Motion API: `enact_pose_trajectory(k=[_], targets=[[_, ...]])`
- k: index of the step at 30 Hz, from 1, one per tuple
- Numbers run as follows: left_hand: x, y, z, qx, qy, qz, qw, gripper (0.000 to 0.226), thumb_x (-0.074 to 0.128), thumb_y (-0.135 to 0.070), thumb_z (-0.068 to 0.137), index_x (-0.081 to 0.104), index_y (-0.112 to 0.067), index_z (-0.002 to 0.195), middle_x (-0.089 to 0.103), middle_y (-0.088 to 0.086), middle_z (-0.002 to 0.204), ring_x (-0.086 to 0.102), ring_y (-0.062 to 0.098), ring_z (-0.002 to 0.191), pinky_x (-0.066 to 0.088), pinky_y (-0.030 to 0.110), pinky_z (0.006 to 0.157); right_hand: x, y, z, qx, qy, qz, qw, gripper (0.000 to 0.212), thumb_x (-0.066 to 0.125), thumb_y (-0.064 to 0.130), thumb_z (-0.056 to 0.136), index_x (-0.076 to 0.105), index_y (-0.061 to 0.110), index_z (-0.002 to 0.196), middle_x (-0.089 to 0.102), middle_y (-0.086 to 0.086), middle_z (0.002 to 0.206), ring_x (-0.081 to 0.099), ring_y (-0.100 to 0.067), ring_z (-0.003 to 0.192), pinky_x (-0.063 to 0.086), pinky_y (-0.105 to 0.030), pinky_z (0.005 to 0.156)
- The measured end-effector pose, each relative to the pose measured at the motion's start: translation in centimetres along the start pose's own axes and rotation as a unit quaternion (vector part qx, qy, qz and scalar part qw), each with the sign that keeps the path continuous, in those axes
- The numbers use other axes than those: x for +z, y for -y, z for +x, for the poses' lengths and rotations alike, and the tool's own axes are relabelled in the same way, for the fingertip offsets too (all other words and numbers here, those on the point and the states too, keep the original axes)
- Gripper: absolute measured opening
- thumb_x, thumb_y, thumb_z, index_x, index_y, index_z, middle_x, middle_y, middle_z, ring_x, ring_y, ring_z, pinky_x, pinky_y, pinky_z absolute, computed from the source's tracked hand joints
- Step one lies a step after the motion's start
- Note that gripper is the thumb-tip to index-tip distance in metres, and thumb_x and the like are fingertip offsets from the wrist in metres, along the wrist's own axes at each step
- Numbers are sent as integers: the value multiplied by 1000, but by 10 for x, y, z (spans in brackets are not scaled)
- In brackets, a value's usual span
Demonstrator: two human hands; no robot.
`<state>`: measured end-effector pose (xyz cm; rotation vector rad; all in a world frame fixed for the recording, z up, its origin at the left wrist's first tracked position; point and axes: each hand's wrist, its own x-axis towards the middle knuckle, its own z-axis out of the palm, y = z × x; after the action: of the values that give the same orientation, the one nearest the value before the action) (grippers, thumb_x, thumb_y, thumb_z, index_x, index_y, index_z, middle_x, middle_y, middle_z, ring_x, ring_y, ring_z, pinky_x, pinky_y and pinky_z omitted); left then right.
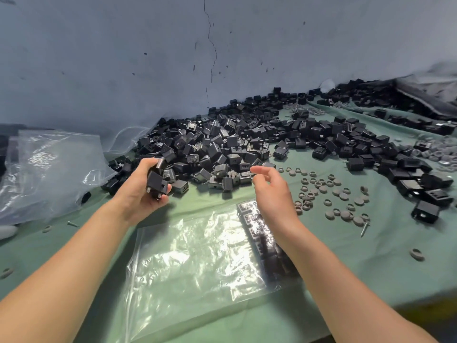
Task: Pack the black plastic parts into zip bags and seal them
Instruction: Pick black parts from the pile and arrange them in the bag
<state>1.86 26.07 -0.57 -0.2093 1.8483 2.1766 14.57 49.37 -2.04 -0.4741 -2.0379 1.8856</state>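
Observation:
A big heap of black plastic parts (222, 144) covers the green cloth against the wall. My left hand (146, 189) grips a few black parts (157, 180) at the heap's near left edge. My right hand (272, 191) hovers at the heap's near edge, fingers loosely curled with nothing in them. A clear zip bag (197, 263) lies flat in front of me, between my forearms. A row of black parts (262, 233) fills its right side, partly hidden by my right forearm.
Small grey rings and caps (331, 194) lie scattered right of my right hand, with a screw (364, 229) near them. Crumpled clear plastic bags (49, 169) sit at the left. More black parts (395, 164) spread to the right. The table's front edge (420, 303) shows at bottom right.

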Motion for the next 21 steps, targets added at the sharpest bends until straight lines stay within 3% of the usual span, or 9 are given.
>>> enact_pose_trajectory(k=[2, 5, 7, 9, 12, 16, 18, 21], targets=[[-10, 2, -8, -36, 32, -111, 993, 37, 76, -46, 73, 59, -17, 91, 66, 5, 73, 60, 19, 66, 42, 26, 44, 2, 0, -5, 1, 6, 2, 1000, 21, 41, 28, 101, 53, 38, 114, 52, 9, 126, 51, -8, 97, 46, -33, 84], [-19, 7, -16, -55, 49, -186, 980, 37, 75, -44, 76, 60, -14, 91, 66, 8, 78, 59, 20, 67, 42, 24, 45, 5, -1, -10, 5, 13, 4, 1000, 21, 40, 28, 100, 52, 39, 113, 58, 2, 125, 45, 0, 65, 40, -24, 60], [-23, 10, -20, -57, 46, -192, 979, 37, 75, -44, 76, 60, -13, 92, 63, 9, 86, 59, 20, 67, 42, 24, 45, 6, -1, -12, 7, 8, -3, 1000, 23, 41, 27, 100, 53, 38, 115, 58, 4, 124, 46, 2, 54, 39, -21, 56], [-28, 12, -22, -59, 43, -195, 978, 40, 74, -44, 77, 57, -14, 98, 59, 12, 106, 58, 20, 69, 42, 24, 45, 7, 0, -15, 2, 4, -8, 1000, 24, 41, 26, 100, 54, 36, 117, 55, 8, 123, 55, 7, 61, 45, -20, 62], [-34, 13, -25, -63, 32, -199, 977, 44, 72, -44, 79, 52, -14, 103, 51, 15, 123, 56, 19, 70, 43, 22, 47, 8, 1, -18, -2, 5, -5, 1000, 25, 41, 24, 100, 55, 34, 119, 54, 9, 125, 57, -4, 97, 50, -38, 92], [-38, 12, -30, -67, 17, -223, 972, 42, 70, -45, 82, 53, -12, 102, 58, 14, 115, 55, 18, 69, 42, 21, 47, 12, 2, -20, -2, 11, -8, 1000, 22, 42, 24, 100, 54, 38, 112, 58, 5, 127, 39, -1, 72, 49, -48, 98], [-40, 12, -32, -70, 20, -227, 971, 41, 66, -45, 84, 56, -11, 105, 64, 15, 109, 55, 17, 67, 43, 21, 46, 13, 3, -22, -1, 13, -5, 1000, 21, 42, 24, 100, 53, 41, 106, 58, 4, 127, 39, -3, 73, 49, -49, 99], [-44, 14, -35, -84, 29, -235, 968, 49, 60, -45, 87, 54, -14, 125, 63, 20, 126, 55, 16, 68, 45, 20, 46, 16, 3, -22, -6, 20, -1, 1000, 21, 42, 24, 100, 53, 42, 103, 57, 4, 128, 44, -7, 79, 49, -44, 95]])
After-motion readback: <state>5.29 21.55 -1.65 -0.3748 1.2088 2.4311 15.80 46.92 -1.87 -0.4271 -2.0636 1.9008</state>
